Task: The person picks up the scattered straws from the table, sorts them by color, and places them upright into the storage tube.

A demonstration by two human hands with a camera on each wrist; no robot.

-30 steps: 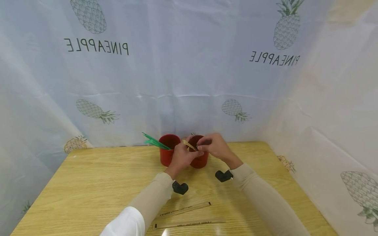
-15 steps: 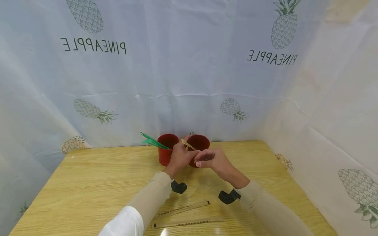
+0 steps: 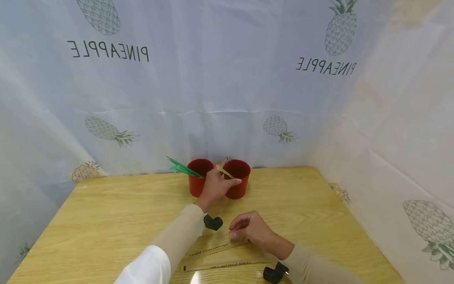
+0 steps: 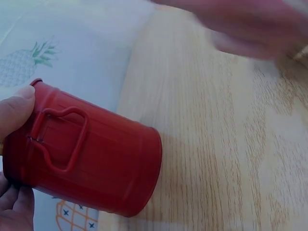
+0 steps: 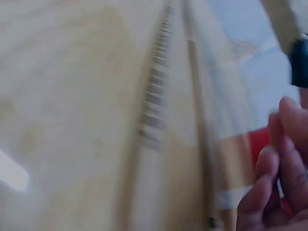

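My left hand [image 3: 215,184] grips the rim of the right-hand red bucket [image 3: 239,191], which stands upright at the back of the table. In the left wrist view the thumb [image 4: 17,110] lies on the rim of this bucket [image 4: 113,159], beside its wire handle, with fingers on the far side. A thin tan stick-like packet [image 3: 224,171] leans in its mouth. My right hand [image 3: 253,230], fingers loosely bent and holding nothing, is over the table near two long, thin printed packets [image 3: 215,250]. The nearer packet [image 3: 221,266] lies toward the front edge.
A second red bucket [image 3: 196,186] stands just left of the held one, with green strip-like packets [image 3: 182,169] leaning out of it. Behind the wooden table [image 3: 134,213] hangs a pineapple-print curtain [image 3: 213,79], which also runs along the right side.
My right hand has come away from the right-hand bucket, back toward me and down over the packets on the table. My left hand stays at the bucket's rim.
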